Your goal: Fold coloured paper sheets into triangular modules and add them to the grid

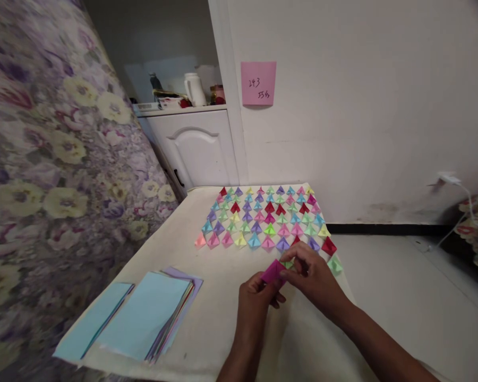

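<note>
Between my two hands, above the table, is a small folded piece of magenta paper (272, 271). My left hand (259, 294) pinches it from the left and below, fingers curled under it. The thumb and fingers of my right hand (306, 268) close on its right edge. Beyond my hands, many folded paper pieces (256, 227) in pink, blue, green, purple, yellow and red stand in rows on the cloth-covered table (175, 241). My right hand partly hides the nearest ones, among them a green piece (288, 264).
At the left front lie a stack of coloured paper sheets (151, 313) and a narrower paper stack (99, 315). A floral curtain (63, 159) hangs on the left. Behind are a white cabinet (197, 148) and a wall with a pink note (258, 84). A white plug (449, 179) is at right.
</note>
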